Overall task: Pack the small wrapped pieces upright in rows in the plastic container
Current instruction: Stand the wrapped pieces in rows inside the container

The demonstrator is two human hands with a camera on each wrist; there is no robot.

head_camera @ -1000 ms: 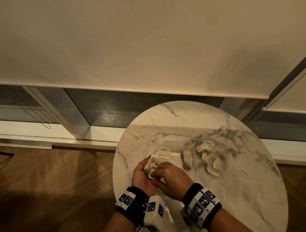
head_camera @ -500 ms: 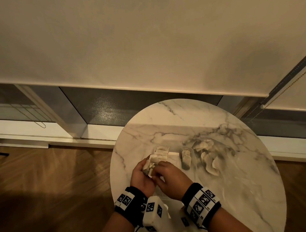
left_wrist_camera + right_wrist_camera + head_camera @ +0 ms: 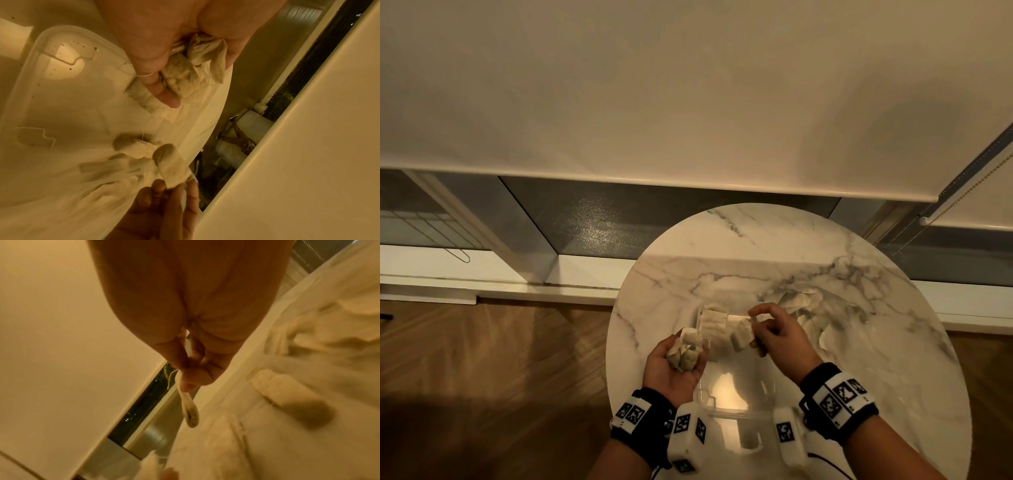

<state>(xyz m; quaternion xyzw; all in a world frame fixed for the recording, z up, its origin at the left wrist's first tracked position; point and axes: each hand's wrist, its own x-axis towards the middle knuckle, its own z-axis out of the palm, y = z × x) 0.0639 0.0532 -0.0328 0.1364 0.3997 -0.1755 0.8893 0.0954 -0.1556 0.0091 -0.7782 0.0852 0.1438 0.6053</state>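
The right hand (image 3: 779, 334) pinches one small pale paper-wrapped piece (image 3: 174, 172) by its top, hanging it over the far end of the clear rectangular plastic container (image 3: 726, 404) on the round marble table (image 3: 893, 394). The left hand (image 3: 674, 366) cups a bunch of similar pieces (image 3: 686, 349) at the container's left edge. A short row (image 3: 714, 323) stands in the far left corner. Placing seems underway; next, lower the piece upright beside that row. Loose wrappers (image 3: 808, 308) lie beyond, towards the table's far right edge.
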